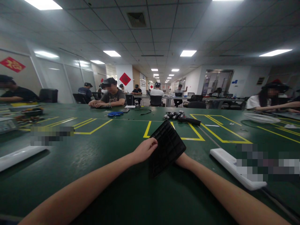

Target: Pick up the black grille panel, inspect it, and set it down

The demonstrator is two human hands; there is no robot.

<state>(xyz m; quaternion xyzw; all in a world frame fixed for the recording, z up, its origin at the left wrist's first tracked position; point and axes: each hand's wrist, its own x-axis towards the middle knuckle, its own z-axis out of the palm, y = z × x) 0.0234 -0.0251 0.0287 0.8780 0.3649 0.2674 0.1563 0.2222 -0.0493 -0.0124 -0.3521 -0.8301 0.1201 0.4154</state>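
Observation:
A black rectangular tray (169, 147) with a grid of shallow compartments is held up at a tilt above the green table. At its left edge is my left hand (145, 149), with fingers curled together against the tray. My right hand (182, 160) comes up behind the lower right side and supports it; the tray covers most of those fingers. Whether anything small lies in the dark compartments cannot be made out.
White power strips (225, 159) lie at right and left. Yellow tape (192, 139) marks rectangles on the green table (112, 193). Beyond the tray are a black-handled tool (191, 120), a dark cable bundle (172, 115) and a blue item (115, 114). Other people sit around.

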